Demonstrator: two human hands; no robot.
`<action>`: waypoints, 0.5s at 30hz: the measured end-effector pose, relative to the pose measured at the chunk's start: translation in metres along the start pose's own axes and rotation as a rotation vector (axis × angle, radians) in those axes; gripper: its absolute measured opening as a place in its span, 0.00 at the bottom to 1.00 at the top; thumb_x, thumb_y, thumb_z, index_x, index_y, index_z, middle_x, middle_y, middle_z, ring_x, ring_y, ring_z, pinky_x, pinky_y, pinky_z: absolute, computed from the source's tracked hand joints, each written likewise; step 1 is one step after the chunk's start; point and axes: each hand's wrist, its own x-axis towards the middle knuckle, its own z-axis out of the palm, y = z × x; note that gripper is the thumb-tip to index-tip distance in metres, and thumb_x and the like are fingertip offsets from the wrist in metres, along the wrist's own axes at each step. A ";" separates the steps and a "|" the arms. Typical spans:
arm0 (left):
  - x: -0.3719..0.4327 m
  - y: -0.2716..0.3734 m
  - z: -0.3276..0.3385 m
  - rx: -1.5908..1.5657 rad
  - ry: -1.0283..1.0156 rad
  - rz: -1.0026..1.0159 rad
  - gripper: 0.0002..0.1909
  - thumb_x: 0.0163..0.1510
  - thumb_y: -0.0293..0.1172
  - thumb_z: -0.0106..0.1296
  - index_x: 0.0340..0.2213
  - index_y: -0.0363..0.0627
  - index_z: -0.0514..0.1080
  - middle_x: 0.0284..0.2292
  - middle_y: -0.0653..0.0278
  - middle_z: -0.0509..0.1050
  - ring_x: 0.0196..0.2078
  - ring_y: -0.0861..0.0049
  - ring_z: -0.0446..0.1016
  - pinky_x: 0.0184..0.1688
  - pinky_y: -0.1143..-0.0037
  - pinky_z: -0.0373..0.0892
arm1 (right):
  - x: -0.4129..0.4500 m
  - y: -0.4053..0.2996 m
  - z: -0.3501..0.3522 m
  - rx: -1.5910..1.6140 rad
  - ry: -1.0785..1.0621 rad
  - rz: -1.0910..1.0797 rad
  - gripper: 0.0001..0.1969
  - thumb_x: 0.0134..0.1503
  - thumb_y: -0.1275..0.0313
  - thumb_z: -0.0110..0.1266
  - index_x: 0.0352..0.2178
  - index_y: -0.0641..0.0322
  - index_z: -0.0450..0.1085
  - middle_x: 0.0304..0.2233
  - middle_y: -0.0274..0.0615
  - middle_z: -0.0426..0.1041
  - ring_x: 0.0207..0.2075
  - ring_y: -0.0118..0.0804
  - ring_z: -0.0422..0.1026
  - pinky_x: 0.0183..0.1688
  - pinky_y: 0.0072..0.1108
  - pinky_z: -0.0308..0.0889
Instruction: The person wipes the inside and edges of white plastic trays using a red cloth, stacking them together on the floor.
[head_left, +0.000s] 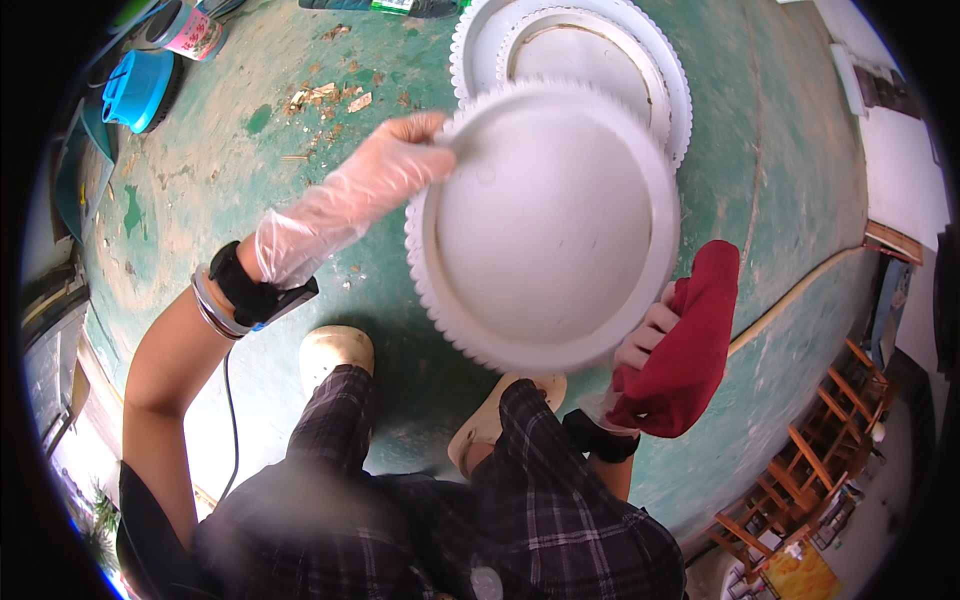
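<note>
My left hand (367, 169), in a clear plastic glove, pinches the upper left rim of a round white plastic tray (547, 232) with a scalloped edge. The tray is held above the floor in front of my feet, its hollow side towards me, with faint marks on its base. A dark red cloth (694, 352) is bunched in my right hand (646, 336) at the tray's lower right rim. Part of that hand is hidden by the cloth; whether its fingers also grip the rim I cannot tell. Beyond lie a large white scalloped tray (476, 45) and a smaller one (577, 56) inside it.
Brown and pale debris (322, 97) is scattered on the worn green floor (225, 172). At the upper left are a blue plastic object (139, 90) and a jar (196, 34) with a pink label. A black cable (231, 427) runs past my left clog (337, 352). Wooden furniture (806, 465) stands at right.
</note>
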 end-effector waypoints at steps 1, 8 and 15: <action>-0.002 -0.010 -0.002 -0.004 0.004 -0.001 0.14 0.46 0.23 0.51 0.37 0.38 0.73 0.33 0.67 0.75 0.35 0.82 0.72 0.43 0.81 0.68 | 0.002 -0.004 -0.004 0.033 -0.066 0.025 0.48 0.52 0.44 0.56 0.63 0.60 0.42 0.45 0.39 0.66 0.33 0.34 0.71 0.31 0.27 0.68; -0.004 -0.115 -0.026 0.316 -0.042 -0.084 0.16 0.49 0.27 0.48 0.41 0.33 0.70 0.35 0.57 0.75 0.38 0.69 0.73 0.44 0.72 0.68 | 0.012 0.005 0.038 0.036 0.141 -0.096 0.29 0.60 0.63 0.46 0.60 0.57 0.50 0.49 0.42 0.67 0.46 0.38 0.68 0.45 0.28 0.64; -0.015 -0.084 -0.025 1.108 -0.102 -0.015 0.20 0.58 0.40 0.44 0.43 0.35 0.66 0.40 0.42 0.72 0.41 0.47 0.72 0.46 0.60 0.68 | 0.023 0.011 0.055 -0.464 0.532 -0.243 0.27 0.51 0.73 0.55 0.53 0.63 0.60 0.45 0.44 0.70 0.46 0.37 0.70 0.47 0.25 0.65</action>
